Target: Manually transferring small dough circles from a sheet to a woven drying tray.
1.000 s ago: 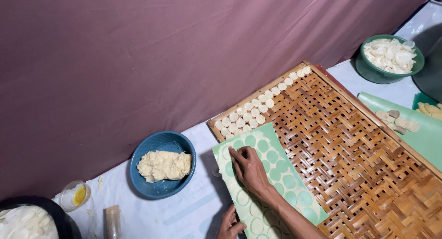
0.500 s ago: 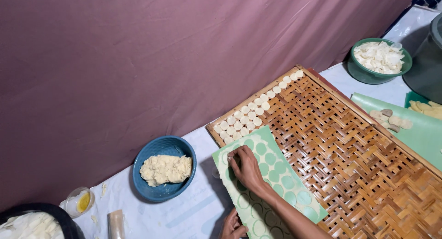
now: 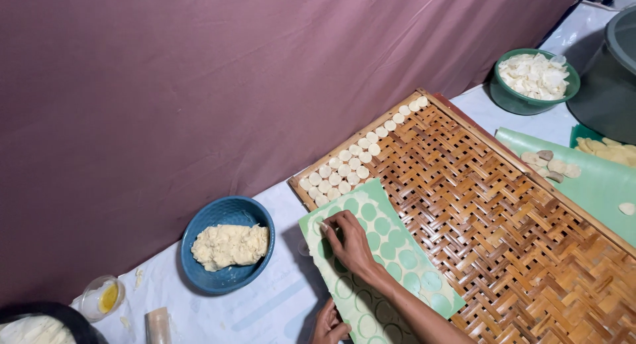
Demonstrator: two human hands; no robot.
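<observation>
two bare hands work at a green mat with round cut-outs (image 3: pixel 391 251), which lies half on the white table cover (image 3: pixel 252 311) and half over the near corner of a woven bamboo tray (image 3: pixel 503 231); the right hand (image 3: pixel 348 241) rests on the mat's upper left part, at about 6 o'clock in the view, its fingers (image 3: pixel 329 229) bent and drawn close together, the tips pressing on the mat near its far left corner; whether they pinch a disc of dough cannot be told; the left hand (image 3: pixel 329 325) sits at the mat's near left edge, at the very bottom of the view, fingers curled, touching the edge; whether it grips it cannot be told; pale dough fills some of the mat's circles near the bottom, while others show green; along the tray's far left rim, at 12 o'clock from the right hand, lie rows of small round dough discs (image 3: pixel 354 160), touching one another; a blue bowl of yellowish dough (image 3: pixel 228 244) stands at 9 o'clock from the right hand, just beside the mat; a green bowl of white pieces (image 3: pixel 535 79) stands at 2 o'clock, well apart; a second green sheet (image 3: pixel 596 185) with a few pieces lies at 3 o'clock beyond the tray; a small clear cup with yellow liquid (image 3: pixel 103 296) sits at 8 o'clock near the blue bowl.
</observation>
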